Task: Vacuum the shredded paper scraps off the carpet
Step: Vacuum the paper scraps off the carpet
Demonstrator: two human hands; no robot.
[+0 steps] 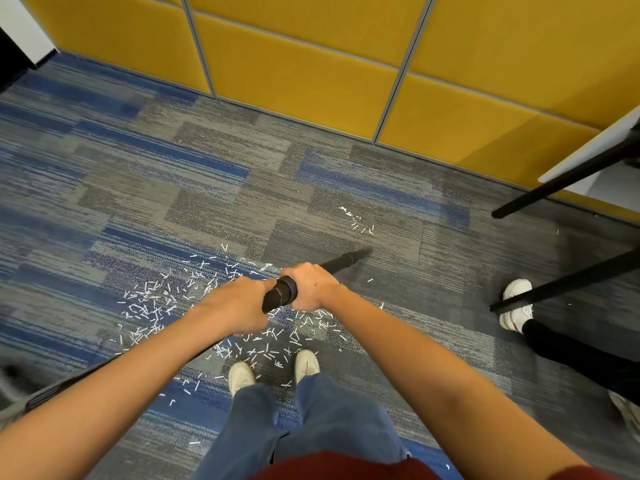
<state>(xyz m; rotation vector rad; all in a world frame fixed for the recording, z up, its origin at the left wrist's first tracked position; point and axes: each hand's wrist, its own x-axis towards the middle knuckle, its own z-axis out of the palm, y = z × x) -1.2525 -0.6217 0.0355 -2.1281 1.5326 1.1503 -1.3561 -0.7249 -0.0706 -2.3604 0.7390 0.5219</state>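
Note:
A black vacuum wand [341, 262] runs from my hands down to the grey-blue carpet [207, 188], its narrow tip resting near the middle right. My left hand [239, 304] grips the thick rear end of the wand [282, 292], and my right hand [311, 285] grips it just ahead. White shredded paper scraps [152, 306] lie thick to the left of and under my hands and around my white shoes [242, 375]. A smaller patch of scraps [356, 220] lies beyond the wand's tip.
A yellow padded wall [311, 64] borders the carpet at the back. Black table legs [554, 188] and a white tabletop stand at the right. Another person's white shoe [516, 306] and dark trouser leg are beside them. A grey hose or machine part [34, 396] shows at the lower left.

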